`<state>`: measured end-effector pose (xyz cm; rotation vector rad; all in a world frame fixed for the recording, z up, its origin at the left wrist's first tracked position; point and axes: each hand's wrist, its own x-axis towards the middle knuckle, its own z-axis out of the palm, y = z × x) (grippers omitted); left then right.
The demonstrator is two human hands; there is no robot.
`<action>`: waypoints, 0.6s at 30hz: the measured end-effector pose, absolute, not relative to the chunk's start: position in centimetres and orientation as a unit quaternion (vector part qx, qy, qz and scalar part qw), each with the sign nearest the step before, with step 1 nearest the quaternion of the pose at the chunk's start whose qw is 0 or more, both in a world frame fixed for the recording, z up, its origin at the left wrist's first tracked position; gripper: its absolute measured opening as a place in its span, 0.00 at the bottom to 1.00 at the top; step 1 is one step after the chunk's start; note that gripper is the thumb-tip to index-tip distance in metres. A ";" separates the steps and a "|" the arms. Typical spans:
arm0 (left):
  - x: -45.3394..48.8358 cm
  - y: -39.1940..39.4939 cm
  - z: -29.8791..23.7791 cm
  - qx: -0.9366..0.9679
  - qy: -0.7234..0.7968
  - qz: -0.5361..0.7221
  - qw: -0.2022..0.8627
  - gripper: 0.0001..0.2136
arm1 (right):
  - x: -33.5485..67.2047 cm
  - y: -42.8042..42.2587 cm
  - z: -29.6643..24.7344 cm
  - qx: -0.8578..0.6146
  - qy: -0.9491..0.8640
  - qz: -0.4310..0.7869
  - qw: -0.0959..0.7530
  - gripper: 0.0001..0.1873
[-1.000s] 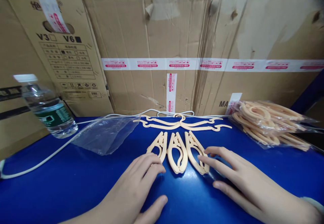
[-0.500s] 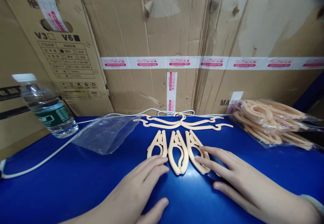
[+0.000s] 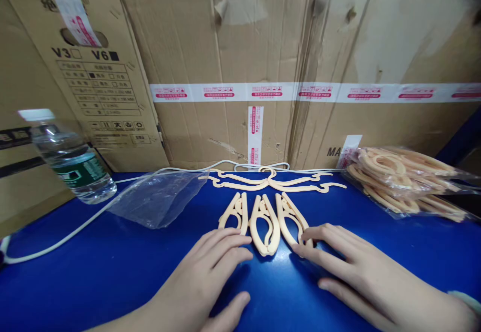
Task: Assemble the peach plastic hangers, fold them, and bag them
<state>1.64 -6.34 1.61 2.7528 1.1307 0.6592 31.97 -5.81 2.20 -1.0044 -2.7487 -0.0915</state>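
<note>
Three folded cream folding hangers lie side by side on the blue table [image 3: 124, 272]. Over the lower end of the left folded hanger [image 3: 244, 214] rests my left hand [image 3: 205, 264], its fingers stretched out and the thumb apart. The middle folded hanger [image 3: 276, 227] lies untouched between my hands. At the lower end of the right folded hanger [image 3: 287, 224] are the fingertips of my right hand [image 3: 345, 259], spread and not gripping it. Behind these, unfolded hangers [image 3: 240, 187] lie with their arms spread, one partly overlapping another.
A clear plastic bag [image 3: 150, 202] and a water bottle [image 3: 78, 164] are on the left. Bagged hangers [image 3: 398, 182] are piled at the right. A white cable [image 3: 63, 252] runs across the table, and cardboard boxes [image 3: 214, 136] wall off the back.
My right hand's fingers have drawn back slightly toward me and bent a little along the right folded hanger. My left fingers have shifted slightly. The hangers look unmoved.
</note>
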 end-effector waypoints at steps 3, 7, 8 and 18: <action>1.6 -6.3 1.6 0.910 0.361 0.199 0.045 0.17 | 31.9 -5.7 2.2 -0.337 -0.934 -0.037 0.115 0.30; 1.6 -6.3 1.2 0.903 0.359 0.230 0.049 0.16 | 32.0 -5.7 2.1 -0.340 -0.934 -0.052 0.095 0.30; 1.6 -6.3 1.1 0.901 0.358 0.239 0.051 0.16 | 32.0 -5.7 2.0 -0.340 -0.934 -0.056 0.090 0.30; 1.6 -6.2 1.9 0.914 0.352 0.198 0.047 0.16 | 32.0 -5.7 1.8 -0.338 -0.934 -0.076 0.087 0.32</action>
